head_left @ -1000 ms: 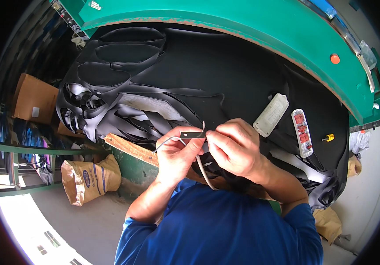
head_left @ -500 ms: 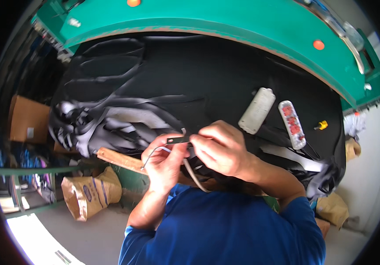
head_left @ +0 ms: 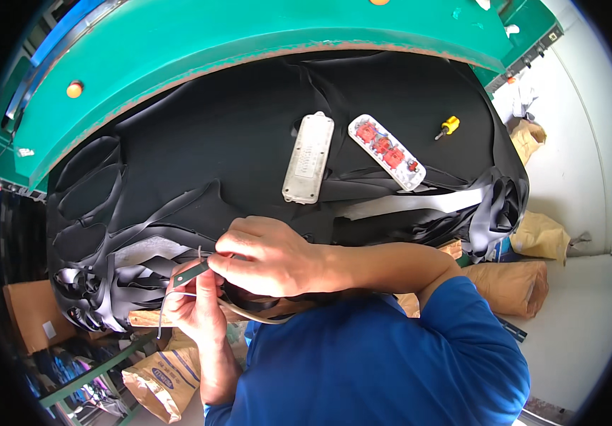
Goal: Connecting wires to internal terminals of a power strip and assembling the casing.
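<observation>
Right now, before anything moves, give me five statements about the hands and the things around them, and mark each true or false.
1. The left hand and right hand meet at a small, dark, flat strip. True.
2. The small yellow-handled tool is in the right hand. False: the yellow-handled tool lies on the black fabric sheet, apart from both hands.
3. The long white plastic housing with red inner parts lies to the right of the plain white plastic cover. True.
4. The brown cardboard box stands at the picture's right edge. False: the cardboard box is at the lower left.
5. A pale, round cable shows beside the left hand. True.
</observation>
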A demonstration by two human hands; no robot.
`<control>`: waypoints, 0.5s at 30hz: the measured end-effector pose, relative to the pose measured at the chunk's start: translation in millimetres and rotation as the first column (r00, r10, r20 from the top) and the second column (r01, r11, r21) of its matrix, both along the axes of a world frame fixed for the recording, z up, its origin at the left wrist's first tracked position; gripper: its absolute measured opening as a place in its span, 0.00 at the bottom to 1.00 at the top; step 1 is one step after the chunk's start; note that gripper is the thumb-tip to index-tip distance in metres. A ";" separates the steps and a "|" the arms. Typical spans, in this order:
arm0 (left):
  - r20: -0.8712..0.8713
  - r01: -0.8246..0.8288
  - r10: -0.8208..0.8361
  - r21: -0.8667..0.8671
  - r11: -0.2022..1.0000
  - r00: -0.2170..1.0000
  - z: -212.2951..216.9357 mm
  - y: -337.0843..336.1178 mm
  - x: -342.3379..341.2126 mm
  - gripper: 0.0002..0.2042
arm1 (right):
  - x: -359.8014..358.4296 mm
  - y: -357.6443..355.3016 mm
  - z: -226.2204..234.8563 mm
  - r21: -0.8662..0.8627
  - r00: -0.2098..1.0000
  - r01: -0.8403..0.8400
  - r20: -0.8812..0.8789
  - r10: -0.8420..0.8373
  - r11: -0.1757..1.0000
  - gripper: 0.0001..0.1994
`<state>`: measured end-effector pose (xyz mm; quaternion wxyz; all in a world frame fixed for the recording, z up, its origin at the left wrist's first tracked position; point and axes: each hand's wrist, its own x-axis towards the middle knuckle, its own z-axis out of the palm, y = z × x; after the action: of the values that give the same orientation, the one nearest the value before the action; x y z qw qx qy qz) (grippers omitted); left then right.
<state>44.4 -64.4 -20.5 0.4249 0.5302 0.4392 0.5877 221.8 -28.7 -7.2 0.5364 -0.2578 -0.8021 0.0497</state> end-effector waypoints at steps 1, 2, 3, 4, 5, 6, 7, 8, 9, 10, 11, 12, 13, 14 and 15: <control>0.000 0.010 -0.010 -0.004 1.000 1.000 0.1 0.4 0.7 0.03 | 1.3 -1.0 -0.4 -0.008 1.000 -0.001 0.010 0.001 1.000 0.13; -0.048 0.009 -0.007 0.036 0.999 0.999 0.1 1.6 1.2 0.03 | 2.1 -1.1 -1.0 -0.015 1.000 -0.004 0.019 0.004 1.000 0.13; -0.096 0.009 -0.002 0.076 0.997 0.995 -0.2 2.6 1.1 0.03 | 2.7 -1.0 -2.2 -0.018 1.000 0.003 0.020 -0.003 1.000 0.13; -0.080 0.031 -0.028 0.041 0.999 0.996 -1.1 2.3 -0.7 0.03 | 3.1 -0.9 -3.5 -0.018 1.000 0.001 0.027 -0.001 1.000 0.13; -0.081 0.035 -0.031 0.042 0.999 0.996 -0.4 1.2 -0.9 0.03 | 3.0 -1.8 -3.4 -0.014 1.000 -0.004 0.030 0.005 1.000 0.13; -0.120 0.034 -0.026 0.060 0.998 0.992 0.1 0.3 -0.7 0.03 | 3.0 -2.5 -3.4 -0.013 1.000 -0.002 0.029 0.002 1.000 0.13; -0.158 0.033 -0.021 0.078 0.996 0.987 0.4 -0.6 -1.1 0.03 | 3.2 -3.3 -3.2 -0.013 1.000 -0.001 0.028 0.002 1.000 0.13; -0.176 0.039 -0.025 0.075 0.996 0.984 -2.8 -0.7 -3.8 0.03 | 3.0 -3.1 -3.8 -0.016 1.000 -0.002 0.028 0.002 1.000 0.13; -0.175 0.040 -0.027 0.073 0.996 0.984 -4.0 -0.2 -5.0 0.03 | 2.8 -2.9 -4.2 -0.018 1.000 0.000 0.030 0.001 1.000 0.13; -0.186 0.038 -0.023 0.076 0.996 0.982 -4.9 0.3 -5.6 0.03 | 2.7 -2.8 -4.3 -0.019 1.000 0.000 0.024 0.000 1.000 0.13; -0.198 0.033 -0.017 0.078 0.996 0.980 -5.5 -0.1 -5.9 0.03 | 2.5 -3.1 -4.5 -0.021 1.000 -0.001 0.018 0.002 1.000 0.13; -0.197 0.034 -0.018 0.077 0.996 0.980 -5.3 -0.2 -5.5 0.03 | 2.6 -3.1 -4.7 -0.023 1.000 -0.001 0.018 0.002 1.000 0.13; -0.189 0.041 -0.026 0.073 0.996 0.982 -4.2 -0.1 -4.8 0.03 | 2.9 -3.0 -4.7 -0.028 1.000 -0.003 0.028 0.004 1.000 0.13; -0.181 0.048 -0.034 0.070 0.996 0.983 -3.4 0.2 -4.9 0.03 | 2.7 -3.2 -5.0 -0.033 0.999 -0.005 0.037 0.006 0.999 0.13; -0.181 0.048 -0.035 0.068 0.996 0.983 -2.6 0.7 -5.2 0.03 | 2.9 -3.4 -5.0 -0.034 0.999 -0.004 0.037 0.005 0.999 0.13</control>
<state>39.2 -63.7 -23.1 0.3764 0.6052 0.4429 0.5439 224.7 -32.2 -12.2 0.5168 -0.2660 -0.8115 0.0600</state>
